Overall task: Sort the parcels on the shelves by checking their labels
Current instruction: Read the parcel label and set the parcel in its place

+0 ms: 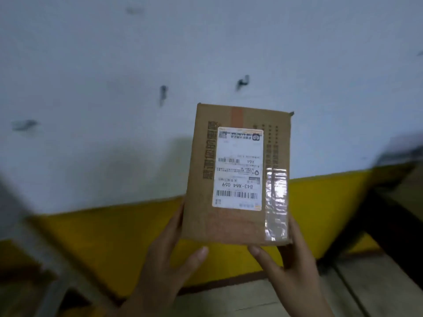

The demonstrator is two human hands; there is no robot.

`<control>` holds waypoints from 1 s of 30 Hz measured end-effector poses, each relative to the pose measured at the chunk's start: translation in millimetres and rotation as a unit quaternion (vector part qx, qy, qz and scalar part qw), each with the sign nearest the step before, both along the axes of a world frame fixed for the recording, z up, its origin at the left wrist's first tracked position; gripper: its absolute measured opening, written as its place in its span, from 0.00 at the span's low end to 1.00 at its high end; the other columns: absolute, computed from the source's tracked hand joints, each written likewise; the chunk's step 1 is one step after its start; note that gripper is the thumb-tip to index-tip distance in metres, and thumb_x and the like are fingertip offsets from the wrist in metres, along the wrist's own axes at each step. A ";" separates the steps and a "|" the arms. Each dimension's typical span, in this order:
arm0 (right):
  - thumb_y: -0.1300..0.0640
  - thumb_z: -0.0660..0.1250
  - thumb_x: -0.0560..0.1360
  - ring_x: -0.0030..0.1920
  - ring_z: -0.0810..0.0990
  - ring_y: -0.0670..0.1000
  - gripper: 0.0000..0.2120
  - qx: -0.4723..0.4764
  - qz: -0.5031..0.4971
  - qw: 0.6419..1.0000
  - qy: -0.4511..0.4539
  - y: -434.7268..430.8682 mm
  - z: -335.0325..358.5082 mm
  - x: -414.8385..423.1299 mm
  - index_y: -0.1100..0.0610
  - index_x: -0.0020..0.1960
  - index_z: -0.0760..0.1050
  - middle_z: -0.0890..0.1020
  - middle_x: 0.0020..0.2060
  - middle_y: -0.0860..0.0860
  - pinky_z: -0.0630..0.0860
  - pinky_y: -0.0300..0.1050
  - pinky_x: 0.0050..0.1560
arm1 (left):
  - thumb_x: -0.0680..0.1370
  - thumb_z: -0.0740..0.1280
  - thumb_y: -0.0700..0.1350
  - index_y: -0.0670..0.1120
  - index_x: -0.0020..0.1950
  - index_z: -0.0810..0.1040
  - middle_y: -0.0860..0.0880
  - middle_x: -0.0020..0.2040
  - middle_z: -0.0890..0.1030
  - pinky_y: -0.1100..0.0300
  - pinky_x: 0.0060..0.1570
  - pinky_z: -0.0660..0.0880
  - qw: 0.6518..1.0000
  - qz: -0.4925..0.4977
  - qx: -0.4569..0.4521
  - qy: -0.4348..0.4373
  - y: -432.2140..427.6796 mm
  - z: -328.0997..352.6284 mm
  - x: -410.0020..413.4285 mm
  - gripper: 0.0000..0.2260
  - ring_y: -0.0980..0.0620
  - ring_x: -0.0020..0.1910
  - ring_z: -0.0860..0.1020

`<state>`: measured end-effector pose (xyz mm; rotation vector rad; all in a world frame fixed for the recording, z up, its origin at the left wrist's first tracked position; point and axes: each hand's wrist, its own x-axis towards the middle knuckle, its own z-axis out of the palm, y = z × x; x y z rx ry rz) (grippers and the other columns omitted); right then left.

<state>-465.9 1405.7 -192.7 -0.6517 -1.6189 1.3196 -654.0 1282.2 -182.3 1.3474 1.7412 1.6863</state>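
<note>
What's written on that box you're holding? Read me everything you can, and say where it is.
"B43-X64 059": on the white label stuck on the box, upside down.
"X64": same label, beside its middle barcode, upside down.
Rest of the label: too small to read.
Dark printed characters on the box itself: too blurred to read.

Brown cardboard parcel (238, 175) held upright, white label (238, 169) upside-down, clear tape strip.
</note>
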 end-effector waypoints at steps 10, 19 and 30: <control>0.25 0.75 0.58 0.66 0.78 0.43 0.47 0.028 -0.321 0.944 -0.068 122.5 0.9 80.0 0.31 0.73 0.63 0.79 0.65 0.37 0.77 0.47 0.64 | 0.71 0.71 0.54 0.51 0.73 0.72 0.57 0.67 0.80 0.70 0.59 0.75 0.940 -0.299 0.011 -0.164 247.5 9.5 48.4 0.31 0.58 0.68 0.77; 0.42 0.74 0.68 0.64 0.79 0.41 0.41 0.041 -0.445 0.888 -0.112 206.1 10.7 192.3 0.45 0.77 0.63 0.80 0.63 0.37 0.75 0.36 0.63 | 0.75 0.69 0.53 0.53 0.75 0.71 0.58 0.67 0.81 0.70 0.59 0.75 0.884 -0.448 0.003 -0.132 401.7 20.4 170.3 0.27 0.59 0.67 0.78; 0.44 0.74 0.69 0.72 0.69 0.36 0.52 0.028 -0.513 0.827 -0.228 354.4 87.8 345.1 0.38 0.81 0.42 0.67 0.72 0.30 0.72 0.44 0.71 | 0.78 0.68 0.47 0.53 0.69 0.76 0.56 0.60 0.85 0.63 0.58 0.79 0.859 -0.496 0.015 -0.127 576.3 79.3 337.8 0.19 0.57 0.60 0.82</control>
